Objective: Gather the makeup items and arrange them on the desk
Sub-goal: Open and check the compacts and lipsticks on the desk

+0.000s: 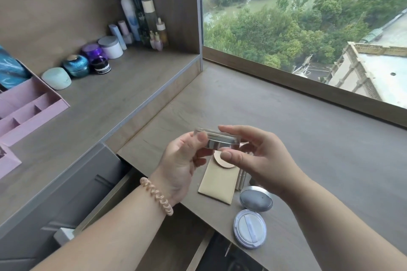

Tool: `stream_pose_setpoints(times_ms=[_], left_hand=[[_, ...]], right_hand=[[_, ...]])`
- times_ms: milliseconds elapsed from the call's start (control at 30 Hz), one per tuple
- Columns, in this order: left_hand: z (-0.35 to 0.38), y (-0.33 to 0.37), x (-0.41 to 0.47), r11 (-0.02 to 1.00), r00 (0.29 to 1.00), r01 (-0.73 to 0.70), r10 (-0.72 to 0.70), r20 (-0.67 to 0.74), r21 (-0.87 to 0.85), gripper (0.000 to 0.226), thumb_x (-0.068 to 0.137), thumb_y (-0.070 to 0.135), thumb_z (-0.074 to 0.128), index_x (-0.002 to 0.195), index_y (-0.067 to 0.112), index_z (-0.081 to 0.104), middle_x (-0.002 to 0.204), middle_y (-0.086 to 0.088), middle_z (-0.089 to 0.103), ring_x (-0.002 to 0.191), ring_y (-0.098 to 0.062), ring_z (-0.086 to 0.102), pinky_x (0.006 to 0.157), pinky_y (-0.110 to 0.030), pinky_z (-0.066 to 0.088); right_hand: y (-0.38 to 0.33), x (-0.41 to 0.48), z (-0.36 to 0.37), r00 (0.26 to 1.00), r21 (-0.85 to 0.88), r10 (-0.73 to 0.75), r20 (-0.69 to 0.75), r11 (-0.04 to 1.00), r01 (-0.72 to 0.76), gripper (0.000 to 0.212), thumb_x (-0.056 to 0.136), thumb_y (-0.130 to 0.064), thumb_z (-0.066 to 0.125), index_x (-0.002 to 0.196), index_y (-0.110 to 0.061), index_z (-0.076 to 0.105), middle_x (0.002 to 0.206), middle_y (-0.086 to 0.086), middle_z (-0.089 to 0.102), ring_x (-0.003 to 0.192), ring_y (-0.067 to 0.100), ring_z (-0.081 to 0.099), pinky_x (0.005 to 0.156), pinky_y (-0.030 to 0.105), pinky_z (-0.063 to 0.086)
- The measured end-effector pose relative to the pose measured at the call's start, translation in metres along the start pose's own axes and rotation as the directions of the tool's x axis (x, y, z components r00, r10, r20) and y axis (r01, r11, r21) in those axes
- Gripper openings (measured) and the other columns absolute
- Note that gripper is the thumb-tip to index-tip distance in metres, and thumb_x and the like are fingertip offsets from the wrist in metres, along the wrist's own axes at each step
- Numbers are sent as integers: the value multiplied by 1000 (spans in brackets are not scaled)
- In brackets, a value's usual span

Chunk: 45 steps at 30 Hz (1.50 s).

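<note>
A small clear rectangular makeup case (217, 138) with a silvery edge is held above the desk (308, 138) between both hands. My left hand (182, 163) grips its left end with thumb and fingers. My right hand (259, 158) pinches its right end. On the desk below lie a beige pouch (217, 180) with a round flap, two slim gold tubes (240, 179) beside it, and an open cushion compact (251, 226) with its grey mirror lid (256, 198) tilted up and a white puff inside.
A raised shelf (99, 103) at left carries jars and bottles (132, 28) along the back wall and a pink divided organizer (26, 112). A grey drawer (72, 200) stands open under the desk's front edge. A large window (308, 17) borders the desk on the right.
</note>
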<state>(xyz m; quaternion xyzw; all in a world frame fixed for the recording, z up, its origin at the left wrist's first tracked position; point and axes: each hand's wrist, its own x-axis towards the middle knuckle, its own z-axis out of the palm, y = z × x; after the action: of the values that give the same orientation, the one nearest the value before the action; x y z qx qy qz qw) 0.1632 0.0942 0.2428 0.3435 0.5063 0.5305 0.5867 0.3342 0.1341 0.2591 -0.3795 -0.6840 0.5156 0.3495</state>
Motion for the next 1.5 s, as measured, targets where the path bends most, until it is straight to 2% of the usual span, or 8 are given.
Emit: stream_pose_setpoints(times_ms=[167,367,700,867,1100,1233,1333,1500], left_hand=[[8,7,1,962,989,129,-108,97,-242,45,83,51,46,94,13,68,94,-16,65,80,-23,57,71,-33,38],[23,1,1,938,979,114,-50,198,-328,56,71,49,70,111,11,59,105,-14,58,93,-27,55,84,-36,48],[18,-7,1,950,937,212,-132,323,-229,43,66,45,60,91,11,66,79,-9,61,64,-17,61,60,-26,49],[15,-17,3,996,998,-66,66,14,59,82,49,27,82,123,36,46,116,-7,62,97,-21,67,83,-42,55],[6,-33,3,402,819,-403,559,128,822,96,62,26,79,132,54,19,113,20,23,101,-11,55,83,-32,54],[7,-26,1,693,939,-281,341,42,664,112,49,35,81,129,63,8,128,10,36,110,0,51,86,-20,49],[4,-18,2,990,988,-26,5,152,137,90,56,33,76,133,45,31,132,-6,50,107,-20,62,84,-35,52],[15,-9,2,975,968,144,-105,226,-167,61,71,36,67,119,2,54,101,-15,64,89,-27,64,86,-45,51]], right_hand=[[0,-1,-3,987,-273,-162,-11,950,153,45,71,-43,74,115,-41,63,103,-16,63,99,7,59,81,14,41],[10,2,6,934,-553,-333,-127,806,212,44,72,-47,69,113,-30,69,90,-10,62,82,14,56,74,38,48],[0,1,-4,994,-93,63,87,994,-55,56,68,-40,76,121,-40,56,119,-19,64,115,-4,55,103,33,43],[3,-1,-4,973,3,124,193,992,-127,51,73,-26,68,123,-32,58,120,-8,66,116,9,59,101,44,46],[1,-4,14,987,-186,96,126,980,-71,19,80,-35,72,93,-45,61,85,-11,66,76,-3,60,70,13,45],[0,-7,15,1000,-233,-9,23,972,14,46,87,-21,65,95,-64,53,92,-18,67,84,0,62,73,16,48],[7,-11,12,999,-155,-27,-32,988,21,37,87,-22,63,111,-50,57,100,-18,70,91,6,66,83,29,51],[13,-13,10,998,-220,-32,-50,975,20,50,78,-38,67,127,-31,58,108,-13,70,101,4,65,89,35,51]])
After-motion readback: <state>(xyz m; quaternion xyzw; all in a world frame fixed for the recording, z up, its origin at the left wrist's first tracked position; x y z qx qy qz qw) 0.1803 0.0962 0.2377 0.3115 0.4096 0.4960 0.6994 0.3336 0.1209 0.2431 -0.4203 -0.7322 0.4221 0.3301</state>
